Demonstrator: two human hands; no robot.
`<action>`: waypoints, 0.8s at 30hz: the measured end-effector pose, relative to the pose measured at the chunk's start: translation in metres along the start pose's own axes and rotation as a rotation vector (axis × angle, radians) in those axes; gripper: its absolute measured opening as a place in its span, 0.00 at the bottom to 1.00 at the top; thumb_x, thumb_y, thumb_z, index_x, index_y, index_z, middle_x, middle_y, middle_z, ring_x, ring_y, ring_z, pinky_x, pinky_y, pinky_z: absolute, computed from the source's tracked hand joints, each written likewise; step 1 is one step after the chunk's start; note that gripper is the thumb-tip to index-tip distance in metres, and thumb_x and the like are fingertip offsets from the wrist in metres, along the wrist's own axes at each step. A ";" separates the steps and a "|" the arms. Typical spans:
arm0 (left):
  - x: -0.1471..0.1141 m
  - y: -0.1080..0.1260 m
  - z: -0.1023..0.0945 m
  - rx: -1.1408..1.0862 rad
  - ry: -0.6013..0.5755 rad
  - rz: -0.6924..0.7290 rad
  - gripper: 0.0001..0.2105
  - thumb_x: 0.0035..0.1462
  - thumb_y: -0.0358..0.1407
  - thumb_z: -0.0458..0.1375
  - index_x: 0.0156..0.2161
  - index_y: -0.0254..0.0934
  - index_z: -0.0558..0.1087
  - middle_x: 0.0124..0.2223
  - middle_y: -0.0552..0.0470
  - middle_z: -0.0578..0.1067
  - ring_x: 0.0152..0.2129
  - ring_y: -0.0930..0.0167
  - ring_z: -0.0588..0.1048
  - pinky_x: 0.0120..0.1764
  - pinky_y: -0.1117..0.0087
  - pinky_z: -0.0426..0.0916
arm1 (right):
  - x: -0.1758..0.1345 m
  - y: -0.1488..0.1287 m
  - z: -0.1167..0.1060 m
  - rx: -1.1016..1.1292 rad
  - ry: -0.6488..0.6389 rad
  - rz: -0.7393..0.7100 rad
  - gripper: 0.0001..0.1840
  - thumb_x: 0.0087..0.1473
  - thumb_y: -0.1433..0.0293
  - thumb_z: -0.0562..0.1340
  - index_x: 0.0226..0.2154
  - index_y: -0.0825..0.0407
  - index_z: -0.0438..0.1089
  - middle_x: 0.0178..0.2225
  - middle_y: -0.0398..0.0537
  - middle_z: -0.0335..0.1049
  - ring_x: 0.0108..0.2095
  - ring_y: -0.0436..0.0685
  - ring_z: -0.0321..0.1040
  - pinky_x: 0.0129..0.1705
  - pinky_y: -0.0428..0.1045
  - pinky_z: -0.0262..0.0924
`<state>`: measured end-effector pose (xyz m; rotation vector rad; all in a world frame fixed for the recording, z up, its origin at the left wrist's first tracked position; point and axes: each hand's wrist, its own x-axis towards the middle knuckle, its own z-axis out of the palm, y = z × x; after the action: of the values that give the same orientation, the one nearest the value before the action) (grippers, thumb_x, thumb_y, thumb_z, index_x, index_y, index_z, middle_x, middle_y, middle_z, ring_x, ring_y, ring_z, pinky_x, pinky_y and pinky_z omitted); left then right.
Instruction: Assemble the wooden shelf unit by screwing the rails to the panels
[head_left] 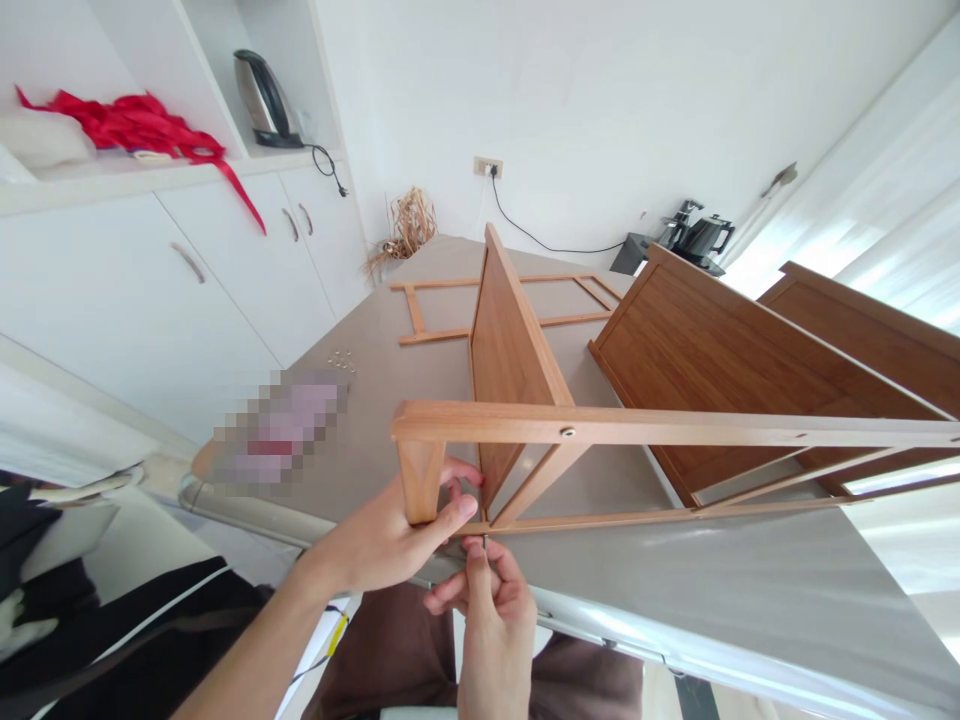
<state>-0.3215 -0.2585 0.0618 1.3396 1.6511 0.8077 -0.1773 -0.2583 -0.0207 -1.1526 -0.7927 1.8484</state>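
A wooden shelf frame [667, 425] lies on its side across the table, with a shelf panel [506, 360] standing upright in it. My left hand [397, 535] reaches behind the short end crosspiece [420, 480], its thumb and fingers bent around the near lower rail [585, 522] beside the panel's end. Just below that spot, my right hand [491, 595] pinches a small dark screw [486, 541] between thumb and fingers. The screw points up at the rail's outer side; whether its tip is in a hole cannot be made out.
More wooden panels [720, 370] stand in the frame on the right. Behind lies a ladder-like side frame [435, 285]. Small metal fittings [341, 360] and a blurred-out item [285, 430] rest on the table's left. A black kettle [705, 238] is at the back right.
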 end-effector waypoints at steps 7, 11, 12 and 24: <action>0.001 -0.009 0.002 0.017 0.013 0.011 0.21 0.66 0.50 0.50 0.57 0.43 0.67 0.48 0.49 0.76 0.39 0.66 0.75 0.39 0.69 0.71 | 0.004 0.000 -0.007 0.038 -0.057 0.055 0.26 0.53 0.45 0.63 0.34 0.53 0.71 0.22 0.48 0.76 0.22 0.58 0.75 0.26 0.50 0.70; -0.002 -0.008 0.002 -0.007 -0.009 0.002 0.20 0.66 0.50 0.51 0.58 0.45 0.66 0.48 0.51 0.76 0.39 0.66 0.76 0.38 0.70 0.72 | 0.004 -0.004 -0.005 0.106 -0.075 0.123 0.23 0.57 0.50 0.59 0.27 0.52 0.69 0.18 0.45 0.72 0.16 0.53 0.68 0.19 0.46 0.62; -0.002 -0.008 0.002 -0.004 -0.020 -0.003 0.19 0.66 0.50 0.51 0.57 0.45 0.66 0.49 0.51 0.76 0.39 0.66 0.76 0.38 0.71 0.72 | 0.004 -0.005 -0.004 0.115 -0.092 0.131 0.22 0.58 0.51 0.59 0.25 0.52 0.67 0.15 0.43 0.68 0.13 0.51 0.64 0.18 0.44 0.59; -0.002 0.001 -0.002 0.010 -0.023 0.000 0.19 0.66 0.50 0.50 0.55 0.43 0.68 0.51 0.49 0.74 0.36 0.68 0.75 0.40 0.69 0.72 | 0.006 -0.004 -0.023 -0.055 -0.212 0.158 0.33 0.54 0.41 0.59 0.16 0.48 0.52 0.08 0.31 0.40 0.09 0.44 0.42 0.12 0.42 0.36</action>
<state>-0.3225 -0.2603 0.0634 1.3515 1.6390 0.7817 -0.1571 -0.2490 -0.0287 -1.0917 -0.8972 2.1174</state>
